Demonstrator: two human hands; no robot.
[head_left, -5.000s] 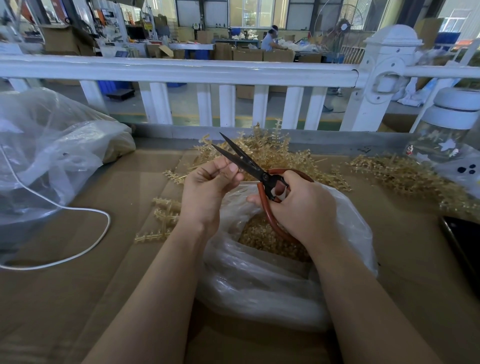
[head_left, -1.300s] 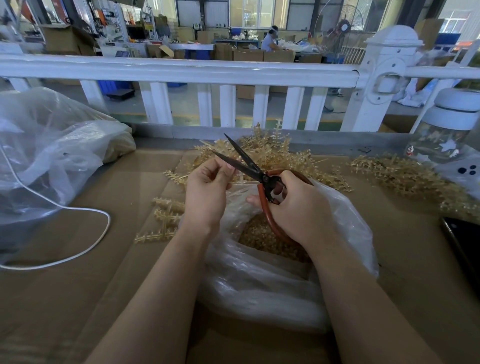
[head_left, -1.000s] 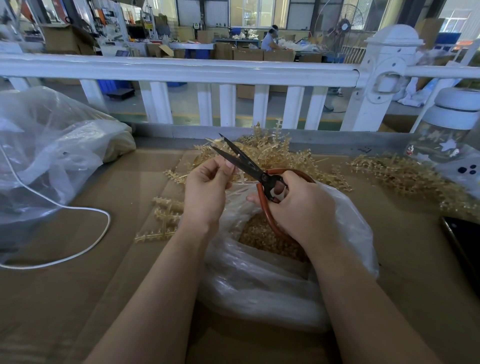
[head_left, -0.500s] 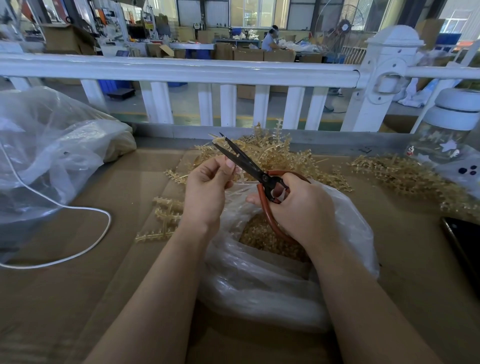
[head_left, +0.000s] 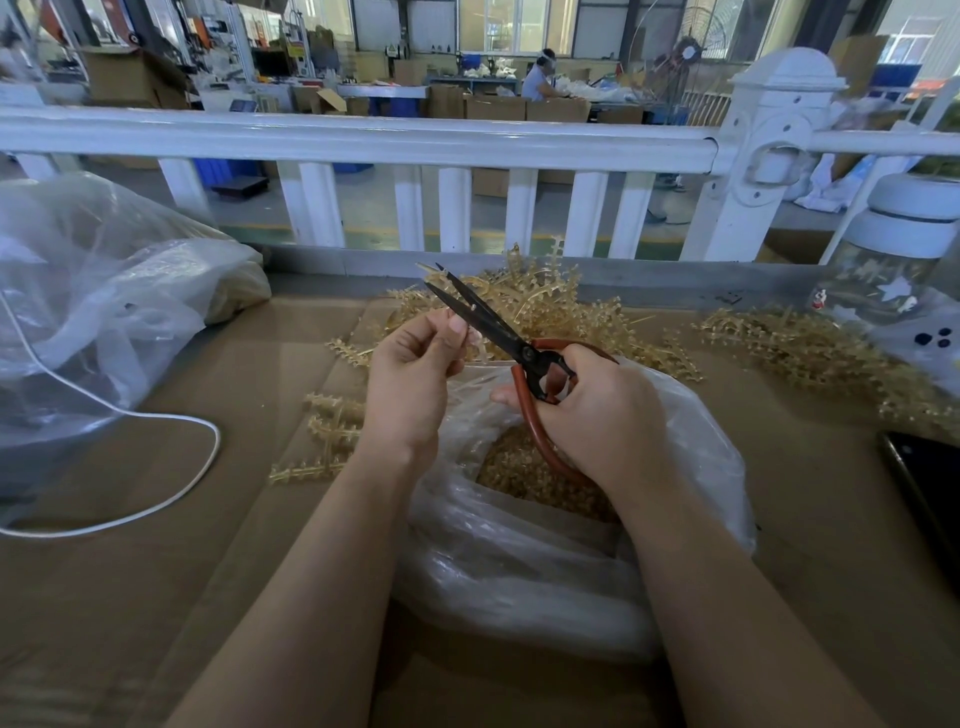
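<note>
Your right hand (head_left: 597, 421): fingers curled through red loops of scissors (head_left: 496, 330), gripping them; black blades slightly parted, tips pointing up and away to left. Your left hand (head_left: 413, 374): thumb and fingertips pinching thin pale plastic strip (head_left: 474, 347), strip just beside lower blade. Both hands above open clear bag (head_left: 519, 561) holding small amber bits. Amber sprue pile (head_left: 550, 306) behind hands on desk (head_left: 156, 597). White cable (head_left: 171, 493), crumpled bag (head_left: 104, 301) far left; jar (head_left: 893, 270), dark phone (head_left: 924, 499) far right
</note>
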